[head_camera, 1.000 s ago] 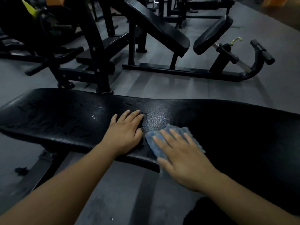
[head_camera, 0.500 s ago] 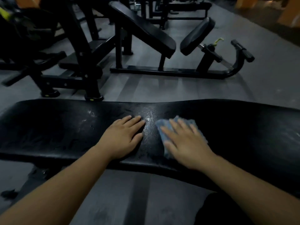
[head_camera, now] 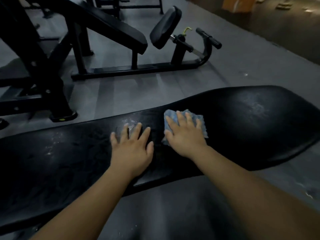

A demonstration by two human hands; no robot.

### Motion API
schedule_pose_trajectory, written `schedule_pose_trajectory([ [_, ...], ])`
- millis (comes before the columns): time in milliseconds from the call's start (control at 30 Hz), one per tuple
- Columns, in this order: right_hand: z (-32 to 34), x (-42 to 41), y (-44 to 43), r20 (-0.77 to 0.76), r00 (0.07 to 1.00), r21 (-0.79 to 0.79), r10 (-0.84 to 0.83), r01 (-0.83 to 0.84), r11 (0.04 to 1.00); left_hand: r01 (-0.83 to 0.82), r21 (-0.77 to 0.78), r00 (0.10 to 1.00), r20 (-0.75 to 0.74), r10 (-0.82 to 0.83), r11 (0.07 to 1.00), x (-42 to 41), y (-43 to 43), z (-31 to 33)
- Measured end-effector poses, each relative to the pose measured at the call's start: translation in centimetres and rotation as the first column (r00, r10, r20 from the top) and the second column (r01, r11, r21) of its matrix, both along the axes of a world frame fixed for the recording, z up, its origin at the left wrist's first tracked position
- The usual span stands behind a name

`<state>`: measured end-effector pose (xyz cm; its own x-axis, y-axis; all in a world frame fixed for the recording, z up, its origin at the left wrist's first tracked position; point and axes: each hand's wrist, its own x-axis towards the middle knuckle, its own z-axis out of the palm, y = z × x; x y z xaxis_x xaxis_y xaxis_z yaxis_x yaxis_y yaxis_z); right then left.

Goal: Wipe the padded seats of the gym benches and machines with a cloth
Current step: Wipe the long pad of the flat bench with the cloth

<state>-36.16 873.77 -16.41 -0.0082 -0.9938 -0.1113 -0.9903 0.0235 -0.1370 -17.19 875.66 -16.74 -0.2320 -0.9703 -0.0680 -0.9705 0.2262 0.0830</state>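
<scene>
Count: 1 long black padded bench surface [head_camera: 242, 122] across the foreground, 1 crumpled blue cloth [head_camera: 201, 119], 2 bare hands. Behind: 1 black incline bench frame [head_camera: 138, 69] carrying 2 pads, a long slanted backrest pad [head_camera: 124, 30] and a short tilted seat pad [head_camera: 166, 25]. Also 1 black steel rack [head_camera: 52, 70] at left, 1 orange box [head_camera: 237, 4] top right, grey floor [head_camera: 138, 94].

Left hand [head_camera: 133, 151]: palm down on the surface, fingers [head_camera: 137, 129] straight and spread, released, holding nothing. Right hand [head_camera: 186, 138]: palm down on the cloth, fingers [head_camera: 179, 118] straight and spread, pressing it flat, not curled round it. Cloth lies on the surface near its far edge, mostly under the right hand, edges showing past the fingertips. Hands near each other, not touching, bare pad between. Pale smears just ahead of the left fingers and on the wide right end.

Vs 0.5 s ago: right hand and cloth sit further right and closer to the far edge. 1.0 s ago the cloth hung over the near edge. Gap between the hands is wider and the left fingers are more spread. View has swung: surface now runs diagonally, with its rounded right end in view.
</scene>
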Motion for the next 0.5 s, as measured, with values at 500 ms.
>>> schedule_pose_trajectory([
  [500, -0.6, 5.0, -1.5, -0.064, 0.994, -0.058, 0.083, -0.087, 0.995, -0.001, -0.040, 0.992, -0.129, -0.004, 0.999, 1.3, 0.1, 0.1],
])
